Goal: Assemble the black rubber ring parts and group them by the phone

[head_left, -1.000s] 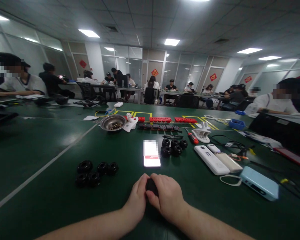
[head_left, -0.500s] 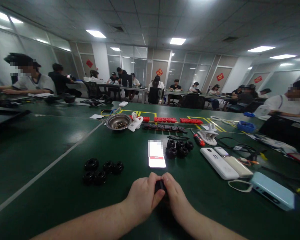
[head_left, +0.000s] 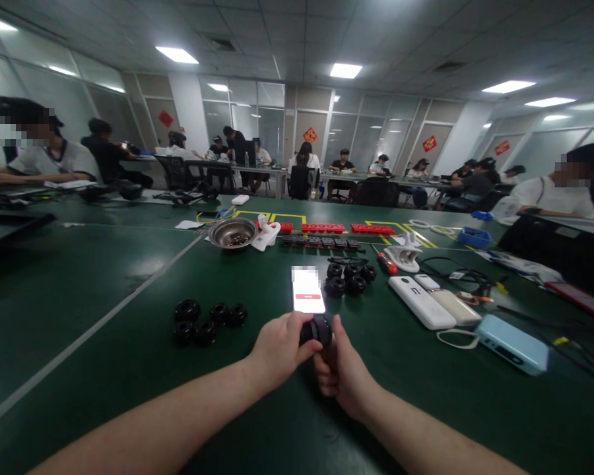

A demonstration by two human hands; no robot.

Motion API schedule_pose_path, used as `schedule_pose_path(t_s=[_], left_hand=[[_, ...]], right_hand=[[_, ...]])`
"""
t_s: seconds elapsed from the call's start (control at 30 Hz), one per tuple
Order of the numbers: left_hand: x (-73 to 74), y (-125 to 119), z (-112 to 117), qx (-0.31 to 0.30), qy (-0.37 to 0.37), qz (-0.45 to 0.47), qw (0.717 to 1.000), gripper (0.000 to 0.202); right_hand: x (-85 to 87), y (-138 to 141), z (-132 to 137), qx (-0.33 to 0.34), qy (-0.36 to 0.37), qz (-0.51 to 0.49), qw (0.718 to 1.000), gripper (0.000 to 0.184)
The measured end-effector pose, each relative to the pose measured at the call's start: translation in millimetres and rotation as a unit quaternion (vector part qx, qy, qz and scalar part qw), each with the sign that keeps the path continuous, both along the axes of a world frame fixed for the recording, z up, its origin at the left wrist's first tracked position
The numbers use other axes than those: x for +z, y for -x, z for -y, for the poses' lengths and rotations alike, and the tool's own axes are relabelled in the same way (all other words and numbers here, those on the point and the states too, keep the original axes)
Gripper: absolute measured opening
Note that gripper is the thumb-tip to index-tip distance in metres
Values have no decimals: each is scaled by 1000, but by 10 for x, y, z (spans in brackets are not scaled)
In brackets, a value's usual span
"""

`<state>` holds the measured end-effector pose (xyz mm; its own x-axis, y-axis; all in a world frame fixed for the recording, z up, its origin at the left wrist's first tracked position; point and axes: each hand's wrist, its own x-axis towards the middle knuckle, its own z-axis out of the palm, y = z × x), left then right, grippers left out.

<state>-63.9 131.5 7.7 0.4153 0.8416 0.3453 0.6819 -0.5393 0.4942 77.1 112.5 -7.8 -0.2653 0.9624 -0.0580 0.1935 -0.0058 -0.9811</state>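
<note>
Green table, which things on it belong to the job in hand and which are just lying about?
Likely part of the job:
black part, gripped by the left hand, right hand close beside it
similar-looking black rings, in two groups

Probably just lying about:
light blue box
long white device
blue basket

The person's left forearm [head_left: 178, 412] comes in from the frame's edge toward seven o'clock, bare and smooth, broad at that end and tapering to a slim, bare wrist [head_left: 247, 371]. The right forearm [head_left: 420, 429], entering toward five o'clock, is likewise bare and narrows the same way. The left hand [head_left: 276, 346] and right hand [head_left: 346, 375] are bare too, with rounded thumb tips; the fingernails are too small to make out.
</note>
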Motion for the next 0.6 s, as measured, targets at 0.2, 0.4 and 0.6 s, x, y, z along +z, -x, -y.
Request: schedule_pose_path(t_s=[0.2,0.4,0.6], left_hand=[[-15,-19,45,-12,44,126,991,34],[-71,-157,-21,80,345,357,865,37],[-142,-210,66,27,335,362,869,31]], right_hand=[[63,-38,-29,-42,-44,5,998,47],[219,-174,-54,60,-259,156,951,30],[209,-336,-108,6,-161,159,974,40]])
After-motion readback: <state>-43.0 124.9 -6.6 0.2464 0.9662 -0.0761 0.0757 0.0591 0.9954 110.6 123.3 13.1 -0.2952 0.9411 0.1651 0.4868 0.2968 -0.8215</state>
